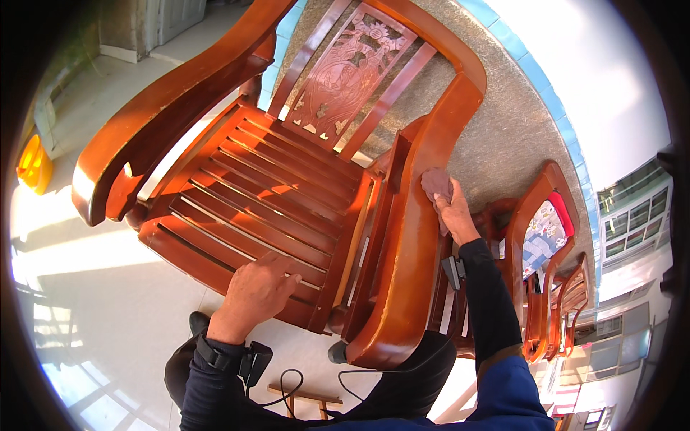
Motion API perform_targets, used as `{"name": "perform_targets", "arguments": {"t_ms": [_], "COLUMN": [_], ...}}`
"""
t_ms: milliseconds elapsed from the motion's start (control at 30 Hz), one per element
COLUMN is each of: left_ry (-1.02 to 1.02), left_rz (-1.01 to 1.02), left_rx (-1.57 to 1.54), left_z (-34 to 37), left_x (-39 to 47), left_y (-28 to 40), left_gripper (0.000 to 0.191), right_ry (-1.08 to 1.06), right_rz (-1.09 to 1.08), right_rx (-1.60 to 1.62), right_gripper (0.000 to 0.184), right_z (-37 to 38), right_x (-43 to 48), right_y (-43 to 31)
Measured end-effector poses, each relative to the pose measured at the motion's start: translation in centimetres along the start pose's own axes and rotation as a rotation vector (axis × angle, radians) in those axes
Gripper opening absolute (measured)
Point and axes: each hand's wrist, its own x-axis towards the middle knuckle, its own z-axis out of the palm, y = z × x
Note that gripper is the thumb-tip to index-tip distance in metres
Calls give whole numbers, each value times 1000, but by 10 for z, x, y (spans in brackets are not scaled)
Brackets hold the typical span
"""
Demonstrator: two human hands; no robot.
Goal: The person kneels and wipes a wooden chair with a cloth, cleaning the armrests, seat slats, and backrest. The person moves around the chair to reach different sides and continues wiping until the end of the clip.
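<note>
A reddish-brown wooden armchair (259,183) with a slatted seat and a carved back panel (345,75) stands in front of me. My right hand (458,213) grips a folded purple-brown cloth (437,186), which lies against the outer side of the right armrest (415,231). Over the front slats of the seat is my left hand (261,293), empty, its fingers bent and slightly apart. Whether those fingers press on the wood I cannot tell. Pale worn spots run along the edges of both armrests, including the left armrest (156,108).
More wooden chairs (544,269) stand close on the right, one holding a patterned cushion (544,237). Behind the armchair is a rough grey-brown wall panel (501,124) bordered by blue tiles (528,64). A yellow plastic object (35,167) sits far left. Thin cables (285,396) hang near my legs.
</note>
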Motion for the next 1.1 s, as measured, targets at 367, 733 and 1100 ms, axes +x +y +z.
{"name": "perform_targets", "arguments": {"t_ms": [367, 733, 1100], "left_ry": [4, -23, 22], "left_rz": [-48, -71, -56], "left_rx": [34, 132, 126], "left_z": [-7, -9, 0], "left_x": [-5, 1, 5], "left_y": [-2, -12, -13], "left_gripper": [25, 21, 17], "right_ry": [50, 55, 70], "right_rz": [-54, -397, -639], "right_rx": [-117, -505, -791], "right_gripper": [61, 57, 54], "right_z": [0, -6, 28], "right_x": [25, 87, 111], "right_y": [-1, -62, -79]}}
